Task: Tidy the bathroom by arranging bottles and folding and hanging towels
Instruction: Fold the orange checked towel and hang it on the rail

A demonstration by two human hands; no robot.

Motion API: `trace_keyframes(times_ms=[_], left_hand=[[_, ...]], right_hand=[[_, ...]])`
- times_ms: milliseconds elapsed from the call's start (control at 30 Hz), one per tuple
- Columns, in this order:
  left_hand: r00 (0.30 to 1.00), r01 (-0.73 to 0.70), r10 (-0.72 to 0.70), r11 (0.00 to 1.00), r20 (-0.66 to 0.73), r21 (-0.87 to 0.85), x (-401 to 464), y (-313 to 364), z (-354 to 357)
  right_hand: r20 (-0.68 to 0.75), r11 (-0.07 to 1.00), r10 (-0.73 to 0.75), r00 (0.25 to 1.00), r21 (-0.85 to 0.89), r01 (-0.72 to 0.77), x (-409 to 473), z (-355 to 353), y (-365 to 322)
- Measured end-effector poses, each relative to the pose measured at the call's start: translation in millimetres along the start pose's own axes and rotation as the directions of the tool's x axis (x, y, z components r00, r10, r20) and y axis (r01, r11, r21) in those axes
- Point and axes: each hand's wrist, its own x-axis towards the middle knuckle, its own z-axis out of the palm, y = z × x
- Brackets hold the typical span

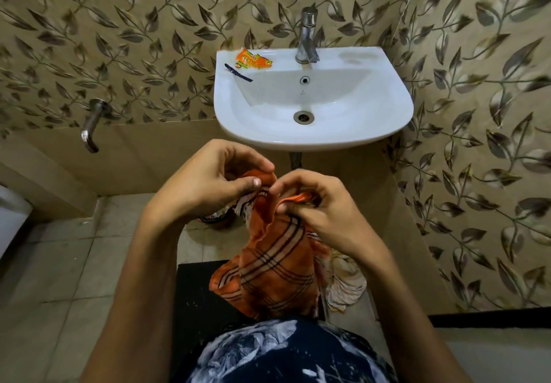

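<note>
An orange towel [275,266] with dark and white check stripes hangs bunched in front of me, below the sink. My left hand [205,180] pinches its upper edge between thumb and fingers. Close beside it, my right hand [316,203] grips another part of the same top edge. The rest of the cloth droops down toward my waist. No bottles are in view.
A white wall-mounted sink [313,132] with a chrome tap [307,36] is straight ahead. An orange sachet [253,59] and a dark strip [238,72] lie on its left rim. A wall tap [92,123] sticks out at left. A light floral cloth [346,284] lies on the floor.
</note>
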Motion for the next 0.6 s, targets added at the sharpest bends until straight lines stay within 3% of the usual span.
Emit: trace_keyframes(times_ms=[67,133,333,600], left_hand=[[0.997,-0.028,0.031,0.999,0.063,-0.046,0.1,0.3,1.1],[0.995,-0.026,0.034,0.995,0.093,-0.092,0.9,0.1,5.1],[0.992,-0.054,0.041,0.993,-0.122,-0.103,5.6,2.7,12.4],[0.928,-0.287,0.281,0.958,-0.244,0.011,7.3,7.4,18.8]], right_hand=[[-0.054,0.998,0.019,0.998,0.055,-0.016,0.4,1.9,0.1],[-0.096,1.000,-0.009,0.995,0.003,0.009,-0.4,2.2,0.7],[-0.143,0.981,-0.104,0.984,-0.178,0.078,-0.3,0.6,-1.8],[-0.137,0.993,0.022,0.990,-0.114,-0.038,-0.4,-0.1,-0.7]])
